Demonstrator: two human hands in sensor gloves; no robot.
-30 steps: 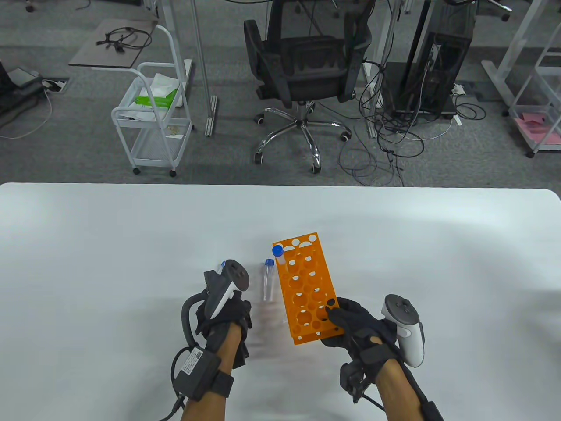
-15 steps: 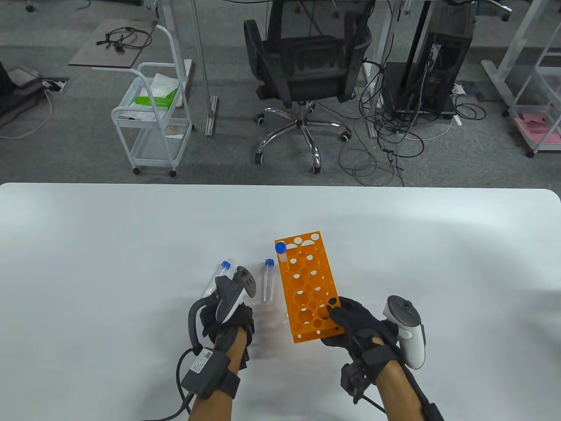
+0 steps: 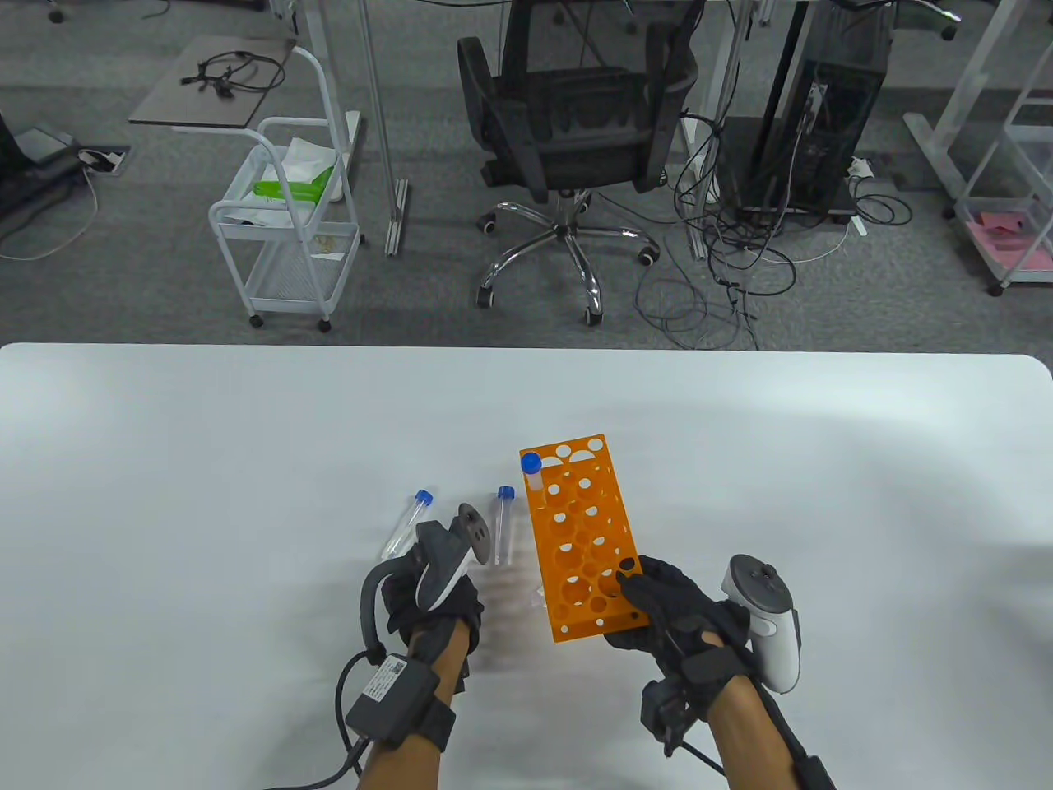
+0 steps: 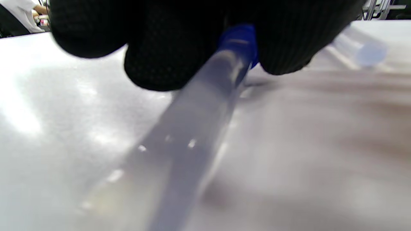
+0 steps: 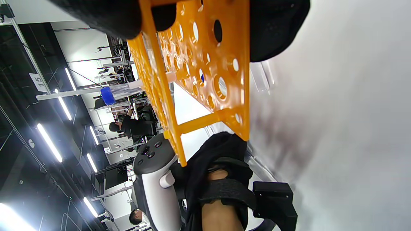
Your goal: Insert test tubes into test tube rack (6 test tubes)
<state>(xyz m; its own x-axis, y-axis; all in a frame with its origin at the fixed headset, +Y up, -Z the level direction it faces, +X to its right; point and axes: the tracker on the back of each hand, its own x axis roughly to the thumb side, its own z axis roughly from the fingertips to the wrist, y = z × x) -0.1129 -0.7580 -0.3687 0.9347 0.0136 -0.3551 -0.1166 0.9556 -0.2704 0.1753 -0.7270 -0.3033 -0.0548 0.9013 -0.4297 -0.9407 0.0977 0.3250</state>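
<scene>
Since our right hand (image 3: pixel 666 613) is clamped on the near end of the orange test tube rack (image 3: pixel 580 539), thumb on top and fingers wrapped under the edge, we'd guess it's just there to pin the rack down so it won't skate on the white table (image 3: pixel 164 461) while tubes go in. The rack's long axis runs away from us, tipped a bit to the left, with its holes facing up. One blue-capped tube (image 3: pixel 532 471) already stands in the far left corner hole, cap up. Two more tubes lie flat on the table left of the rack: one just beside it (image 3: pixel 503 527), cap at the far end, roughly parallel to the rack, and one further left (image 3: pixel 406 527), slanted with its cap far and to the right. Our left hand (image 3: pixel 432 588) sits near that pair, and in the left wrist view its fingertips (image 4: pixel 167 48) are pinching a clear tube (image 4: pixel 192 128) right at the blue cap, body stretching toward the camera close to the table. Whether it's lifted off the surface we can't tell, too blurry. By our count one of six is in.
</scene>
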